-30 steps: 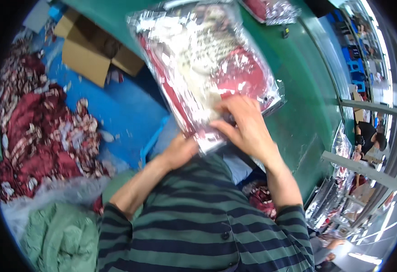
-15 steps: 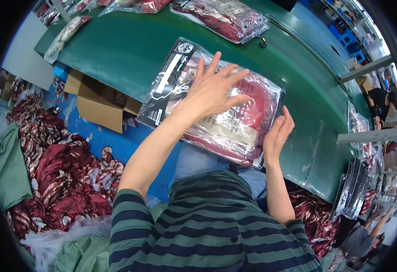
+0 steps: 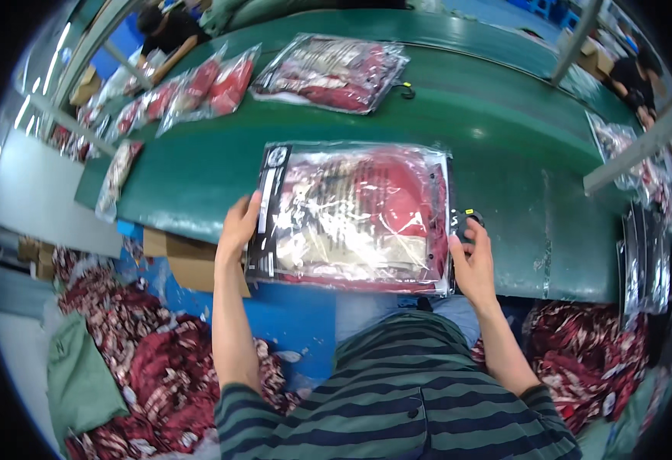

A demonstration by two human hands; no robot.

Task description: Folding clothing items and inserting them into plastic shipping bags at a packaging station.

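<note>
No hand now covers the bagged red-and-cream textile [image 3: 363, 218] over the green worktable's [image 3: 190, 180] near edge — left hand [image 3: 238, 224] shifted to its left side, right hand [image 3: 476, 264] opposite — though whether fingers pinch is unclear.

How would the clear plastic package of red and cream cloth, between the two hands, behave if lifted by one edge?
The clear plastic package would probably sag somewhat, since its contents look like soft folded fabric. It may feel slippery, because the glossy film shows strong glare. Rolling seems unlikely: its shape is broad and flat.
</note>
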